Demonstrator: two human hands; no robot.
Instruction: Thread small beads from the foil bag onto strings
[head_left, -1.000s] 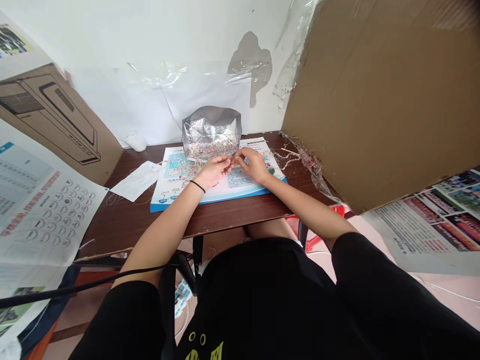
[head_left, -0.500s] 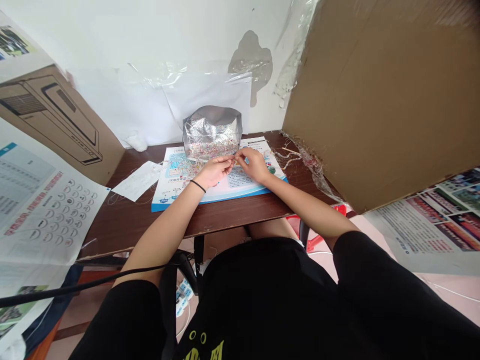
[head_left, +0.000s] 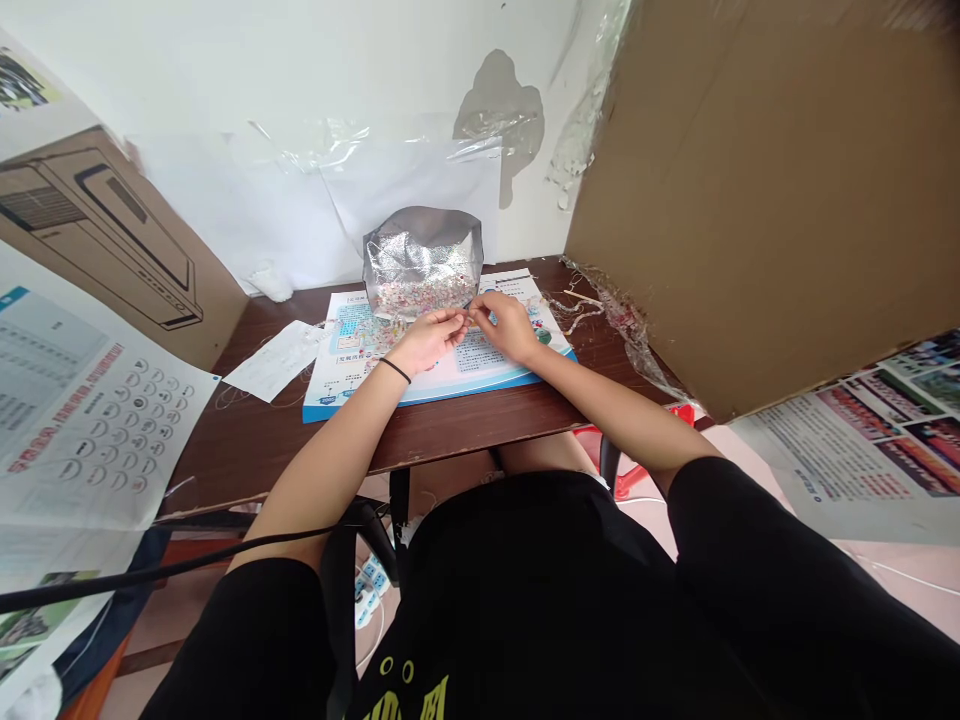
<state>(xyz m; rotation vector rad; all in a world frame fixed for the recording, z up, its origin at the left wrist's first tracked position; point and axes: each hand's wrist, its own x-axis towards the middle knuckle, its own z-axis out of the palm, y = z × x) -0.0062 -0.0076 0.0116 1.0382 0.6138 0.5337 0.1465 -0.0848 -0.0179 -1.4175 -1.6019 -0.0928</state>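
The fingertips (head_left: 459, 318) were pinched together, the left hand (head_left: 427, 342) and right hand (head_left: 506, 328) meeting closely; whatever they gripped was too fine to make out, perhaps a thread or bead. Their pose had barely changed over the last second, though the view had tilted slightly. Both hands hovered over a blue-edged printed board (head_left: 439, 385). Just behind the board's far edge, overlapping it, stood a silver foil pouch (head_left: 422, 250), open and holding many small pink and white beads (head_left: 424, 300). A black wristband (head_left: 395, 372) circled the left wrist. A loose paper slip (head_left: 274, 360) lay left of the board, and tangled thread (head_left: 577, 312) lay right of it, on the same dark wooden desk (head_left: 480, 425).
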